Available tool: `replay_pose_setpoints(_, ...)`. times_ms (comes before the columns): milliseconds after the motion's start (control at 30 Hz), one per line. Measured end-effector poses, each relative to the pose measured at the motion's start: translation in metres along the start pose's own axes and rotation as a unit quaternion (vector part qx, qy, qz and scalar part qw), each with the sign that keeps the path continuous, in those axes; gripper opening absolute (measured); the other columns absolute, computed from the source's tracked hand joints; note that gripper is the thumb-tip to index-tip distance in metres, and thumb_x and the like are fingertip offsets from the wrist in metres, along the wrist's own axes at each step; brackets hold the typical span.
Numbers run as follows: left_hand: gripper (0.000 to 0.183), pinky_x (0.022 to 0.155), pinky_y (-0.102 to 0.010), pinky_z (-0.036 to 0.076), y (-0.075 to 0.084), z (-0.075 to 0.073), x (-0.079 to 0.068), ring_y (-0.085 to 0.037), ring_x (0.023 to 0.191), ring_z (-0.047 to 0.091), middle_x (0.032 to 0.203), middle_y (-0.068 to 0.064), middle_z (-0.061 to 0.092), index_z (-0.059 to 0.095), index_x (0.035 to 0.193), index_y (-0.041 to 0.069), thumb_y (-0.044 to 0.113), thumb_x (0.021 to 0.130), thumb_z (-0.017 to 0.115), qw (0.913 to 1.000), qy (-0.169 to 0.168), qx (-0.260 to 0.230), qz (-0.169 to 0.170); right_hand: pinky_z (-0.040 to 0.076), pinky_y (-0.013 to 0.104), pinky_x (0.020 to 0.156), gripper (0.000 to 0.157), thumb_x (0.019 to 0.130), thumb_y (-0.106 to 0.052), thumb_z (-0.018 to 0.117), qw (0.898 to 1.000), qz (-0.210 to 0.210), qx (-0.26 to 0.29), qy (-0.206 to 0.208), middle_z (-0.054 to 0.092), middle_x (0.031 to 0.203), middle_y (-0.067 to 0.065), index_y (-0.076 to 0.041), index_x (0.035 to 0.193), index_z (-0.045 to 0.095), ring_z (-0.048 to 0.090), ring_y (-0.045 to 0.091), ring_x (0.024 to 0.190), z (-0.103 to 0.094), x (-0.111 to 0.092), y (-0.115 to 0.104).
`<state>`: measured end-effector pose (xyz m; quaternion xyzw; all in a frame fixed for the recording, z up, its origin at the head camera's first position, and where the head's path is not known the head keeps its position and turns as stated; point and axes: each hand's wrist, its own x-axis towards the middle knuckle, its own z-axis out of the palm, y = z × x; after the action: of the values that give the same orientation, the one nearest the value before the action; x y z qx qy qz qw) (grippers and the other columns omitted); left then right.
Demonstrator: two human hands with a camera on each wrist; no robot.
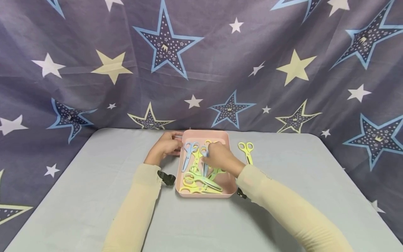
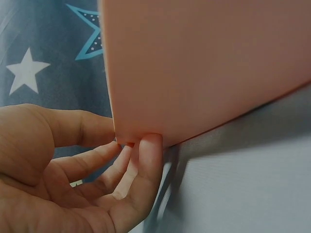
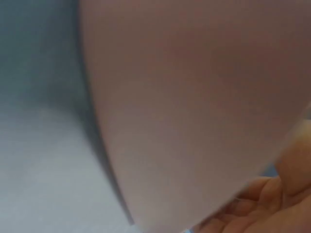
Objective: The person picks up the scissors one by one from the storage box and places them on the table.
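Observation:
A pink tray [image 1: 206, 196] holds several pairs of craft scissors with pale blue, yellow and green handles. My left hand [image 1: 165, 145] grips the tray's far left corner; in the left wrist view the thumb and curled fingertips [image 2: 151, 145] meet at the tray's lower edge. Inside the tray, my right hand [image 1: 221, 159] pinches a pair of blue scissors [image 1: 205, 169], blades pointing down toward me. Part of its handle is hidden by the fingers. Other blue scissors [image 1: 187, 159] lie along the left wall. Green scissors [image 1: 201, 179] overlap yellow scissors [image 1: 196, 190] at the near end.
Yellow scissors [image 1: 246, 151] lie on the grey table [image 1: 283, 182] just right of the tray, partly behind my right sleeve. A star-patterned curtain [image 1: 201, 70] hangs along the table's back edge. The tray's outer wall [image 3: 194, 97] fills much of the right wrist view.

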<state>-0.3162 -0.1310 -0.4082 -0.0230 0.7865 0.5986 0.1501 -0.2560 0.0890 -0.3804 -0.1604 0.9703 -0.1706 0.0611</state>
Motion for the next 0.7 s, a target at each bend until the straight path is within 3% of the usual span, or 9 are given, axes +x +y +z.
replay_pose_setpoints(133, 0.062, 0.070, -0.032, 0.062, 0.0001, 0.0000, 0.0003, -0.022, 0.088, 0.064, 0.131, -0.021, 0.057, 0.046, 0.151, 0.006, -0.006, 0.092, 0.058, 1.0000, -0.001, 0.004, 0.001, 0.048, 0.029, 0.055, 0.032, 0.093, -0.029, 0.075, 1.000, 0.017, -0.003, -0.007, 0.052, 0.059, -0.001, -0.012, 0.071, 0.060, 0.050, 0.015, 0.053, 0.0001, -0.0006, -0.0038)
replay_pose_setpoints(233, 0.062, 0.070, -0.032, 0.062, 0.0000, -0.0003, 0.0005, -0.022, 0.088, 0.064, 0.131, -0.021, 0.057, 0.047, 0.151, 0.006, -0.006, 0.091, 0.057, 1.0000, 0.001, 0.003, 0.002, 0.049, 0.031, 0.060, 0.032, 0.093, -0.030, 0.075, 1.000, 0.023, -0.006, -0.014, 0.053, 0.060, -0.001, -0.014, 0.069, 0.060, 0.052, 0.016, 0.056, 0.0009, 0.0006, -0.0045)
replay_pose_setpoints(400, 0.062, 0.069, -0.032, 0.062, -0.0001, -0.0003, 0.0004, -0.022, 0.086, 0.064, 0.130, -0.021, 0.058, 0.047, 0.150, 0.006, -0.006, 0.091, 0.058, 1.0000, 0.002, 0.002, 0.003, 0.049, 0.031, 0.056, 0.034, 0.089, -0.032, 0.079, 0.999, 0.028, 0.009, -0.029, 0.049, 0.059, -0.002, -0.013, 0.070, 0.059, 0.050, 0.016, 0.054, 0.0018, 0.0025, -0.0015)
replay_pose_setpoints(600, 0.061, 0.069, -0.031, 0.062, -0.0010, -0.0010, 0.0000, -0.021, 0.084, 0.063, 0.130, -0.021, 0.058, 0.047, 0.150, 0.006, -0.006, 0.091, 0.058, 1.0000, 0.001, 0.000, 0.001, 0.048, 0.033, 0.066, 0.037, 0.087, -0.037, 0.081, 0.999, 0.028, -0.007, -0.028, 0.051, 0.057, -0.001, -0.013, 0.068, 0.061, 0.051, 0.018, 0.062, 0.0057, -0.0004, -0.0022)
replay_pose_setpoints(700, 0.062, 0.069, -0.031, 0.062, -0.0012, -0.0006, -0.0002, -0.021, 0.085, 0.063, 0.130, -0.021, 0.057, 0.047, 0.150, 0.006, -0.006, 0.090, 0.058, 1.0000, 0.001, 0.001, 0.002, 0.047, 0.032, 0.062, 0.038, 0.087, -0.034, 0.081, 0.999, 0.032, -0.005, -0.028, 0.048, 0.054, -0.003, -0.013, 0.064, 0.060, 0.049, 0.016, 0.057, 0.0070, -0.0012, -0.0026)
